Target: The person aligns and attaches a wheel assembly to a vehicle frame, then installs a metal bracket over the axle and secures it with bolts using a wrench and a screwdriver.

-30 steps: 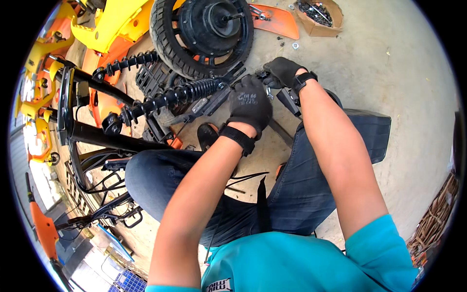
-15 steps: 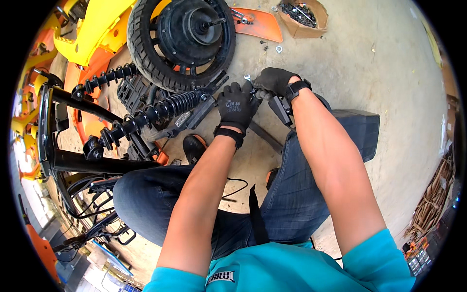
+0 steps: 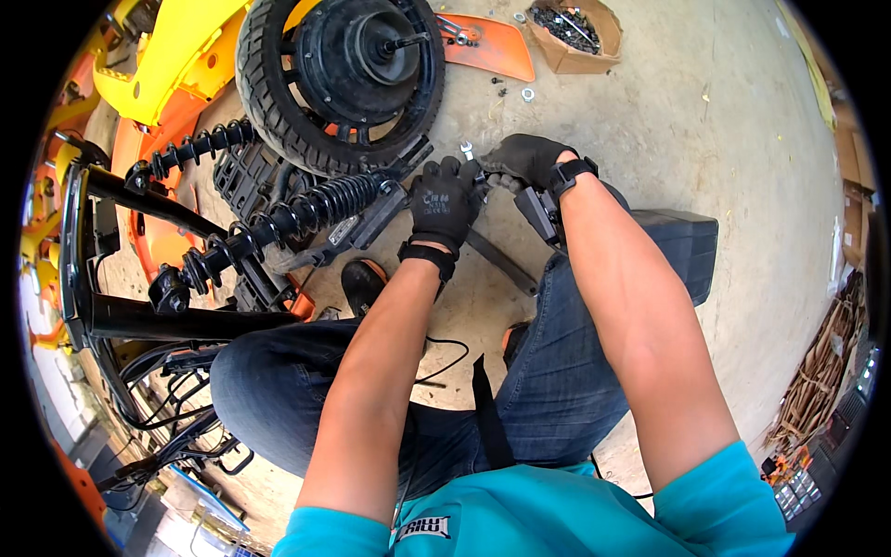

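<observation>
My left hand [image 3: 443, 201], in a black work glove, is closed with its fingers curled over dark parts of a black metal assembly. Just to its right, my right hand [image 3: 526, 161], gloved too, is closed with the fingertips pinched near the left thumb. A small open-ended wrench [image 3: 467, 148] sticks up between the two hands; its lower part is hidden, so which hand grips it is unclear. Beneath the hands a dark flat metal bar [image 3: 501, 262] slants down to the right. A black block-like part [image 3: 538, 215] sits under my right wrist.
A large wheel with a hub [image 3: 357, 79] and a coil-spring shock absorber [image 3: 288, 221] stand to the left, beside a black frame [image 3: 176, 318]. Far off lie an orange panel [image 3: 497, 48] and a cardboard box [image 3: 568, 61] of bolts. A dark box [image 3: 685, 249] is beyond my right knee.
The view has shifted slightly, so the scene sits a little further left. Both hands stay together at the same spot; the wrench end shows a little more above them.
</observation>
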The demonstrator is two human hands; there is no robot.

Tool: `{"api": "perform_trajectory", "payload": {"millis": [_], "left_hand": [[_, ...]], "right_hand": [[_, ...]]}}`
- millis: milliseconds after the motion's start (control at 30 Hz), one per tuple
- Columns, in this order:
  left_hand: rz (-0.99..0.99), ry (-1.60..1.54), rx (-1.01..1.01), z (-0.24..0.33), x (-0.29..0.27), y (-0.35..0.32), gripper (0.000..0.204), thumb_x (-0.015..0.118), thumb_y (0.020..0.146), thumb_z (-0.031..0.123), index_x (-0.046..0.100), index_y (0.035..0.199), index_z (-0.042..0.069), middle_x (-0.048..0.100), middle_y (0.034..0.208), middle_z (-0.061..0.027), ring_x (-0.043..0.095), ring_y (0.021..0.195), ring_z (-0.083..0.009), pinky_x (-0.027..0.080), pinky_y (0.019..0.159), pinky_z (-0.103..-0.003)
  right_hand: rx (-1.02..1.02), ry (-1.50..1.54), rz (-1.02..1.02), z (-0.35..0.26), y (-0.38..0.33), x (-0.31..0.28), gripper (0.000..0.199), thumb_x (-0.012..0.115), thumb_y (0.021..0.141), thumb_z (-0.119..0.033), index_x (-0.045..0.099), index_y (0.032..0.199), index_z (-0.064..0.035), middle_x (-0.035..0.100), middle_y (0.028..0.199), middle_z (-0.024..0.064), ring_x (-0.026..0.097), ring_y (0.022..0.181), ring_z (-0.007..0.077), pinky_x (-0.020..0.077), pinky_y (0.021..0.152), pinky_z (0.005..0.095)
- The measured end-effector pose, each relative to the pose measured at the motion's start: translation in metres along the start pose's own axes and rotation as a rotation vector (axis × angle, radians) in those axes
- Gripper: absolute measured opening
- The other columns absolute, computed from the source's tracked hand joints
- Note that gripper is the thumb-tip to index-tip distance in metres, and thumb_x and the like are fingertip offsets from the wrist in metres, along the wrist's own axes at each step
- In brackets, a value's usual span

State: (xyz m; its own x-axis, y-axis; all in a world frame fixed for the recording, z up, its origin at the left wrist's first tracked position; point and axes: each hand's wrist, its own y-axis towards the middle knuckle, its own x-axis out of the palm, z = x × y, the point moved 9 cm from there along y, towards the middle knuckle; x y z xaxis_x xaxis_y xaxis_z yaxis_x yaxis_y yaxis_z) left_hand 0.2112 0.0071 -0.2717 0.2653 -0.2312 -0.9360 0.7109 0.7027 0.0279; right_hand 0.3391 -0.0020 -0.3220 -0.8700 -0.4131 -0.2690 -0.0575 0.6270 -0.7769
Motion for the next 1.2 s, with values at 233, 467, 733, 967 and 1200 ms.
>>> {"api": "perform_trajectory", "payload": {"millis": [233,467,733,967,1200], "left_hand": [[-0.273,0.04,-0.109,-0.001,0.015,-0.01,0.045,0.059,0.09,0.047,0.061,0.123,0.016,0.064,0.108,-0.014,0.062,0.096,-0.0359,0.048,0.084,-0.049],[-0.359,0.072,-0.286,-0.009,0.016,-0.02,0.043,0.06,0.087,0.052,0.066,0.112,0.017,0.064,0.109,-0.0137,0.062,0.1,-0.0352,0.047,0.085,-0.051],[-0.41,0.211,-0.45,-0.009,0.016,-0.025,0.063,0.059,0.083,0.066,0.065,0.118,0.013,0.062,0.12,-0.0202,0.056,0.115,-0.0397,0.044,0.093,-0.055],[-0.572,0.105,-0.506,-0.016,0.018,-0.022,0.089,0.052,0.08,0.077,0.053,0.136,0.007,0.056,0.13,-0.0234,0.052,0.123,-0.0382,0.04,0.101,-0.054],[-0.532,0.065,-0.441,-0.019,0.015,-0.018,0.08,0.057,0.08,0.073,0.059,0.124,0.006,0.065,0.114,-0.0196,0.062,0.108,-0.0337,0.052,0.089,-0.044]], "right_hand": [[0.02,-0.244,-0.002,0.017,0.014,0.012,0.046,0.059,0.082,-0.04,0.072,0.099,0.0013,0.072,0.094,0.0199,0.068,0.08,0.0288,0.0489,0.074,0.0388],[-0.016,-0.175,-0.146,0.021,0.012,0.026,0.029,0.055,0.091,-0.026,0.07,0.085,-0.0018,0.067,0.074,0.0086,0.062,0.061,0.0165,0.0501,0.062,0.0322],[0.053,-0.229,-0.203,0.032,0.015,0.033,0.024,0.055,0.092,-0.022,0.071,0.089,-0.0033,0.069,0.078,0.0068,0.065,0.066,0.0152,0.0517,0.066,0.0301],[0.079,-0.176,-0.213,0.036,0.019,0.035,0.028,0.056,0.091,-0.025,0.072,0.093,-0.0022,0.071,0.08,0.0083,0.066,0.067,0.0165,0.0522,0.066,0.0299],[0.03,-0.081,-0.215,0.018,0.007,0.03,0.022,0.067,0.078,-0.022,0.076,0.085,-0.0031,0.074,0.081,0.0103,0.067,0.066,0.0212,0.0501,0.061,0.0368]]}}
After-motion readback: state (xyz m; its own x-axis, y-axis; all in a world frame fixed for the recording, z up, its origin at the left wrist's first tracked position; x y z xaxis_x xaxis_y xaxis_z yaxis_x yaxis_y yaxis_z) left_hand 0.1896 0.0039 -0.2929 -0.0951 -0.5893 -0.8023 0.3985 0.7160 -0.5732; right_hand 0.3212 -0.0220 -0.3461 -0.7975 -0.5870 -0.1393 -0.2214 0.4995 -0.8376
